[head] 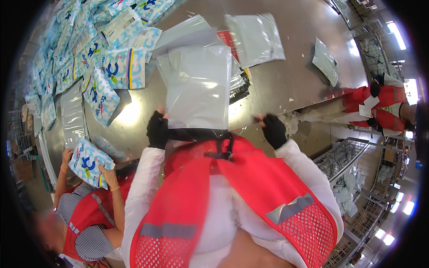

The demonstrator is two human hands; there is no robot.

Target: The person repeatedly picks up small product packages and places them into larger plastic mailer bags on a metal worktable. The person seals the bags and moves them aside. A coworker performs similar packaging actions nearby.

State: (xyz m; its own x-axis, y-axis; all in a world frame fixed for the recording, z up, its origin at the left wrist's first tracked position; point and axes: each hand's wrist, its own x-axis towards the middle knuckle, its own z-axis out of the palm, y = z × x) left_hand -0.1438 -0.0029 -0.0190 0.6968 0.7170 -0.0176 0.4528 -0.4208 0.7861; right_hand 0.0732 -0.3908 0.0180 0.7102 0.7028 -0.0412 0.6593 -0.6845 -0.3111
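Observation:
A grey plastic mailing bag [199,90] lies in front of me on the metal table, its dark lower strip near my waist. My left hand [157,130], in a black fingerless glove, is at the bag's lower left edge. Its fingertips touch or nearly touch the plastic; a firm grip cannot be made out. My right hand [274,131], gloved the same way, is apart from the bag, over the table's near edge. Its fingertips are blurred, and no object shows in them. More grey plastic bags [187,33] lie beneath and behind the front one.
Blue-and-white printed packets [124,68] are heaped at the left. A co-worker's hands [109,177] hold one such packet [88,164]. Another filled grey bag [258,40] and a small grey parcel [325,62] lie farther right. Beyond the table's right end, a person [385,104] holds white paper. A wire cart [342,157] stands at the right.

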